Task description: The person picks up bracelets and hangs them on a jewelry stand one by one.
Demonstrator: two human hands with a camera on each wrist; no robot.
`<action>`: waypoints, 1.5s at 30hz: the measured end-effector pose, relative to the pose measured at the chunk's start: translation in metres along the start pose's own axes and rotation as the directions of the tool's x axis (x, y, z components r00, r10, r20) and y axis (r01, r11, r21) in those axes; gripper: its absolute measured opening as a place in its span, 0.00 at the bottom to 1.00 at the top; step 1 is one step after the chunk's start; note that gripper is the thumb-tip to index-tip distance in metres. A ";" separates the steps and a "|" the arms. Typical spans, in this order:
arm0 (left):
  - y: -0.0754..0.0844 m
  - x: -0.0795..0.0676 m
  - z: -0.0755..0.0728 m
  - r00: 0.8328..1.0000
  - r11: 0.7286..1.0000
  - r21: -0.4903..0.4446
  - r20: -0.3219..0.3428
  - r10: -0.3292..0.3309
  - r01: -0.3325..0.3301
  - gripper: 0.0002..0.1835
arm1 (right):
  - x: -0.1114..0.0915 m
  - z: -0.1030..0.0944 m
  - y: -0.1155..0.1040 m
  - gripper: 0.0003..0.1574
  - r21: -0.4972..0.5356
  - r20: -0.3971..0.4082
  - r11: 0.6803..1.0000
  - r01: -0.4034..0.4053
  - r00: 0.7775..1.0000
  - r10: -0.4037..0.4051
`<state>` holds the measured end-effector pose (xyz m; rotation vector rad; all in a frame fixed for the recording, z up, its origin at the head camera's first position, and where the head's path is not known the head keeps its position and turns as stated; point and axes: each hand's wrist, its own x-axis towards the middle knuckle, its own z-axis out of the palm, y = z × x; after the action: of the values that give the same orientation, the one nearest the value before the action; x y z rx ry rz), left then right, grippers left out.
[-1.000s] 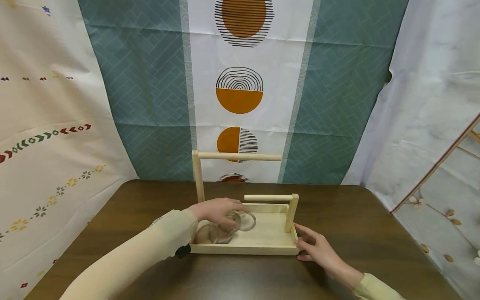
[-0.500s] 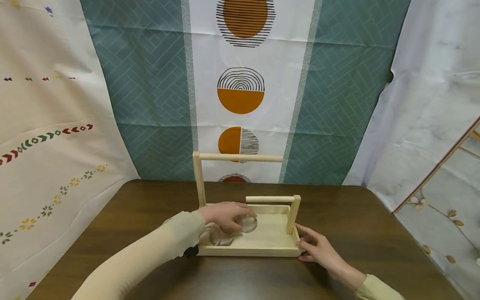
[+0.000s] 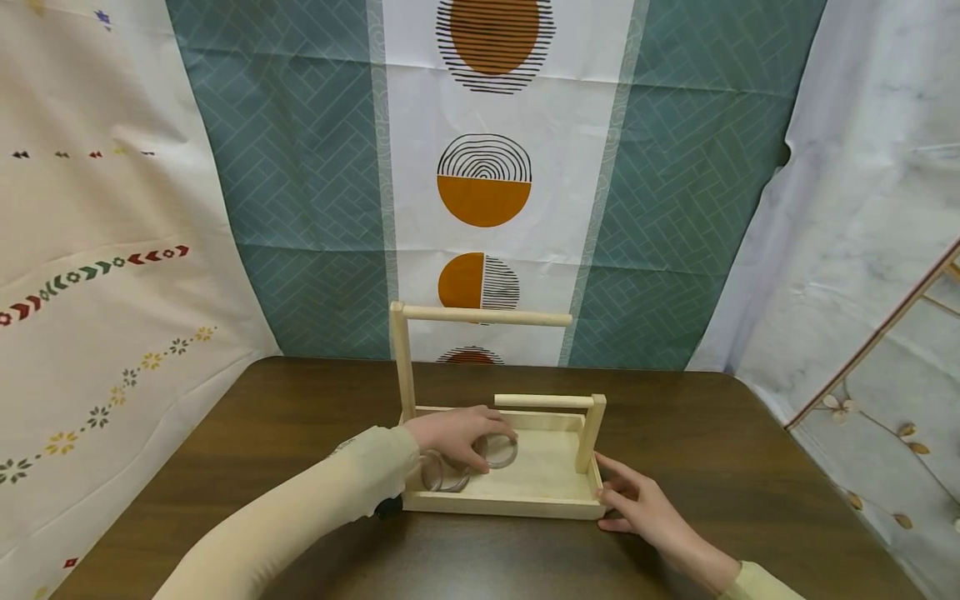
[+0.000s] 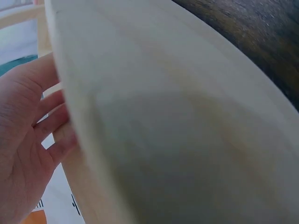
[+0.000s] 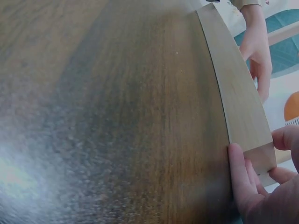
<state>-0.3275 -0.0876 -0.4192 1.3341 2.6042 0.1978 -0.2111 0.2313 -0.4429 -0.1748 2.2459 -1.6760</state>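
In the head view my left hand (image 3: 457, 435) reaches down into a shallow pale wooden tray (image 3: 517, 508). One clear ring, like a bangle (image 3: 514, 458), lies beside its fingertips. More clear rings (image 3: 433, 485) lie under the hand and toward the tray's left end. Whether the fingers pinch a ring is hidden; in the left wrist view the tray's wall (image 4: 154, 70) covers the fingertips. My right hand (image 3: 637, 508) holds the tray's front right corner. In the right wrist view its thumb (image 5: 239, 168) lies along the front wall and a fingertip comes over the rim.
Wooden posts rise from the tray, a tall one (image 3: 403, 367) on the left and a short one (image 3: 590, 437) on the right, each bearing a horizontal bar. The brown table (image 3: 315, 400) ends at a patterned cloth (image 3: 300, 167) behind, with more cloths at both sides.
My left hand has moved slightly right and down over the rings, closer to the rightmost ring. The tray has shifted a little right in view. My right hand stays at the corner.
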 end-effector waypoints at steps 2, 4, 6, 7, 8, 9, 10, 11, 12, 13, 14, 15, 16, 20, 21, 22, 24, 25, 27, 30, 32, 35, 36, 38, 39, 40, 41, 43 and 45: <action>0.000 0.001 0.001 1.000 1.000 0.000 0.007 0.004 -0.004 0.31 | -0.001 0.000 0.000 0.42 0.002 0.002 1.000 0.004 1.000 -0.004; 0.001 0.002 0.001 1.000 1.000 -0.009 0.015 0.008 -0.008 0.30 | -0.001 0.000 0.000 0.42 0.003 0.007 1.000 0.011 1.000 -0.011; 0.001 0.003 0.001 1.000 1.000 -0.012 0.018 0.013 -0.012 0.30 | -0.001 0.000 0.000 0.43 0.004 0.013 1.000 0.019 1.000 -0.019; 0.002 0.004 0.000 1.000 1.000 -0.012 0.022 0.010 -0.009 0.30 | -0.002 -0.001 0.000 0.43 0.004 0.016 1.000 0.023 1.000 -0.023; 0.002 0.005 0.000 1.000 1.000 -0.012 0.024 0.010 -0.010 0.30 | -0.002 -0.001 0.000 0.43 0.005 0.018 1.000 0.025 1.000 -0.025; 0.002 0.005 -0.001 1.000 1.000 -0.014 0.027 0.011 -0.010 0.29 | -0.002 -0.001 0.000 0.43 0.007 0.021 1.000 0.027 0.999 -0.027; 0.003 0.006 -0.001 0.999 1.000 -0.012 0.031 0.010 -0.010 0.29 | -0.002 -0.001 0.000 0.43 0.009 0.024 1.000 0.029 0.999 -0.029; 0.003 0.006 -0.002 0.999 1.000 -0.010 0.034 0.010 -0.009 0.29 | -0.001 -0.001 0.000 0.43 0.010 0.026 1.000 0.029 0.999 -0.030; 0.004 0.007 -0.003 0.999 1.000 -0.007 0.038 0.007 -0.006 0.29 | -0.001 -0.002 0.000 0.43 0.012 0.028 0.999 0.030 0.999 -0.030; 0.004 0.007 -0.004 0.999 1.000 -0.004 0.042 0.006 -0.006 0.29 | -0.001 -0.002 0.000 0.43 0.013 0.031 0.999 0.030 0.999 -0.030; 0.005 0.008 -0.005 0.999 1.000 -0.001 0.045 0.006 -0.006 0.29 | -0.001 -0.002 0.000 0.44 0.015 0.033 0.999 0.030 0.999 -0.030; 0.006 0.008 -0.006 0.999 1.000 -0.002 0.048 0.005 -0.005 0.29 | -0.001 -0.002 0.000 0.44 0.016 0.035 0.999 0.029 0.999 -0.030; 0.006 0.009 -0.006 0.999 1.000 -0.003 0.050 0.005 -0.005 0.29 | -0.001 -0.003 0.001 0.44 0.016 0.036 0.999 0.029 0.999 -0.029; 0.008 0.010 -0.007 0.998 1.000 -0.020 0.060 -0.005 0.006 0.30 | -0.001 -0.003 0.002 0.43 0.021 0.034 1.000 0.022 0.999 -0.022; 0.008 0.009 -0.007 0.998 1.000 -0.027 0.064 -0.012 0.013 0.30 | 0.000 -0.002 0.002 0.43 0.022 0.032 1.000 0.019 0.999 -0.020; 0.009 0.009 -0.007 0.998 0.999 -0.032 0.068 -0.017 0.020 0.31 | 0.000 -0.002 0.003 0.43 0.023 0.030 1.000 0.017 0.999 -0.017; 0.009 0.009 -0.006 0.997 0.999 -0.035 0.072 -0.029 0.032 0.31 | 0.000 -0.001 0.003 0.43 0.024 0.021 1.000 0.013 1.000 -0.014; 0.010 0.008 -0.006 0.997 0.999 -0.039 0.072 -0.031 0.034 0.31 | 0.000 0.000 0.004 0.43 0.022 0.014 1.000 0.013 1.000 -0.014; 0.011 0.008 -0.007 0.997 0.999 -0.038 0.070 -0.032 0.035 0.32 | 0.000 0.000 0.003 0.42 0.019 -0.001 1.000 0.013 1.000 -0.013; 0.011 0.007 -0.007 0.998 0.999 -0.026 0.062 -0.022 0.024 0.31 | 0.001 0.001 0.003 0.42 0.011 -0.021 1.000 0.010 1.000 -0.009; 0.010 0.007 -0.007 0.998 1.000 -0.019 0.060 -0.017 0.018 0.31 | 0.001 0.002 0.003 0.42 0.008 -0.026 1.000 0.006 1.000 -0.006; 0.009 0.007 -0.006 0.999 1.000 -0.016 0.052 -0.004 0.005 0.30 | 0.001 0.002 0.003 0.42 0.009 -0.025 1.000 0.011 1.000 -0.011; 0.008 0.008 -0.006 0.999 1.000 -0.016 0.049 0.002 -0.001 0.30 | 0.001 0.002 0.003 0.42 0.010 -0.025 1.000 0.014 1.000 -0.014; 0.007 0.008 -0.006 0.999 1.000 -0.018 0.042 0.013 -0.012 0.30 | 0.001 0.002 0.004 0.42 0.011 -0.026 1.000 0.022 0.999 -0.022; 0.007 0.008 -0.006 0.999 1.000 -0.017 0.039 0.020 -0.019 0.30 | 0.001 0.002 0.004 0.42 0.011 -0.027 1.000 0.025 0.999 -0.025; 0.007 0.008 -0.006 0.999 1.000 -0.017 0.037 0.026 -0.026 0.30 | 0.001 0.002 0.004 0.42 0.010 -0.030 1.000 0.026 0.999 -0.026; 0.007 0.008 -0.006 0.999 0.999 -0.021 0.036 0.032 -0.031 0.30 | 0.000 0.002 0.004 0.42 0.008 -0.034 1.000 0.026 0.999 -0.026; 0.007 0.008 -0.007 0.999 0.999 -0.028 0.038 0.039 -0.038 0.31 | 0.000 0.003 0.004 0.42 0.003 -0.044 1.000 0.025 0.999 -0.025; 0.008 0.009 -0.008 0.998 0.998 -0.031 0.037 0.049 -0.048 0.31 | 0.000 0.004 0.004 0.42 -0.004 -0.053 1.000 0.023 0.998 -0.023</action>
<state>-0.3283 -0.0761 -0.4104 1.3785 2.5300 0.2164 -0.2095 0.2291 -0.4475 -0.1589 2.2937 -1.7084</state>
